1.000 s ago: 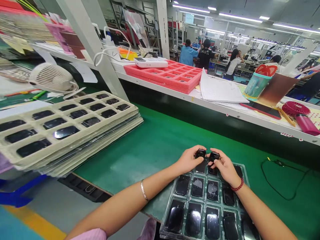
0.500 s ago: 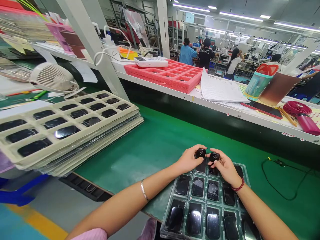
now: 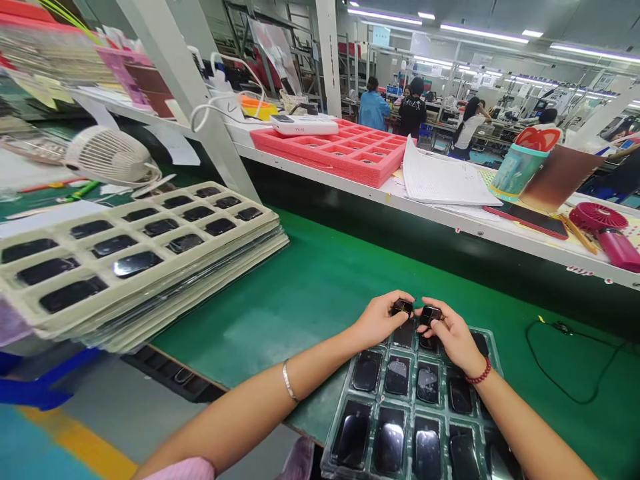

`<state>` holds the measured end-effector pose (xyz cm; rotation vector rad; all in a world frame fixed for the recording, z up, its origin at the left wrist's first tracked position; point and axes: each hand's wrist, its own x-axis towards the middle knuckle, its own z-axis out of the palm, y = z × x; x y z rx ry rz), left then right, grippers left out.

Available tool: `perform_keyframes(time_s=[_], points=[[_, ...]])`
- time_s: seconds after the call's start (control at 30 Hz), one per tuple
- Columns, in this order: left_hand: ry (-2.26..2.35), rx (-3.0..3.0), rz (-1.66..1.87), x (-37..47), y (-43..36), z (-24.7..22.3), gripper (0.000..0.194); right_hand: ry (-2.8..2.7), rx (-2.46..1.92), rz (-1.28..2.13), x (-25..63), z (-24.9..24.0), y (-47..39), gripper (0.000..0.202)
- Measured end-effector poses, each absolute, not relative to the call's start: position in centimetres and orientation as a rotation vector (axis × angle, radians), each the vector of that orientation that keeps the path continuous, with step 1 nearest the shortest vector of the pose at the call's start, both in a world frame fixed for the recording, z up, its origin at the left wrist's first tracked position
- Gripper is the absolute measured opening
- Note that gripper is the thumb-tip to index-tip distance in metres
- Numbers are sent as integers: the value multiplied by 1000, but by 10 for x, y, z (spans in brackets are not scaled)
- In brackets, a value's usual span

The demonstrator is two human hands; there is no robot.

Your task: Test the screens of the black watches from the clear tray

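Observation:
My left hand (image 3: 379, 321) pinches a small black smartwatch (image 3: 401, 307) between thumb and fingers, its face toward me. A second smartwatch (image 3: 431, 314) is gripped the same way in my right hand (image 3: 454, 339), close beside the first. Both faces show thin, light crossing lines. The hands are above the far end of a clear plastic tray (image 3: 383, 399). Dark, glossy rounded-rectangle pieces (image 3: 389, 445) lie in its compartments. My right hand and forearm hide part of the tray's right side.
At left, a stack of cream trays (image 3: 200, 250) holds similar dark pieces, with a white fan (image 3: 107, 155) behind it. A shelf runs across the back with red foam trays (image 3: 330, 159), papers (image 3: 445, 177) and a phone (image 3: 530, 220). A black cable (image 3: 565, 400) lies at right.
The faces of both smartwatches have changed from small lines of text to crossing lines. My hands stay nearly in place, still holding them.

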<state>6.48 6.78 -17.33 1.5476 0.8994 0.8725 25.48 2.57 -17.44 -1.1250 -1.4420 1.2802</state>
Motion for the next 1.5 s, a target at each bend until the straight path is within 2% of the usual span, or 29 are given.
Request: perform_keyframes(time_s=[0.2, 0.37, 0.53, 0.63, 0.93, 1.13, 1.5], points=[[879, 1520, 891, 64, 68, -173, 42, -1446, -1077, 1312, 254, -175, 24, 46], [853, 1460, 842, 63, 69, -170, 33, -1410, -1110, 1351, 255, -173, 27, 40], [806, 1428, 820, 63, 72, -174, 51, -1275, -1061, 1454, 260, -174, 31, 48], [793, 1412, 822, 63, 73, -175, 53, -1252, -1046, 1481, 262, -175, 31, 52], [804, 1450, 816, 62, 72, -172, 54, -1295, -1034, 1471, 260, -175, 31, 50], [793, 1402, 845, 63, 73, -175, 41, -1364, -1060, 1445, 261, -175, 30, 42], [821, 1454, 878, 63, 71, -179, 44, -1418, -1054, 1393, 258, -177, 29, 41]])
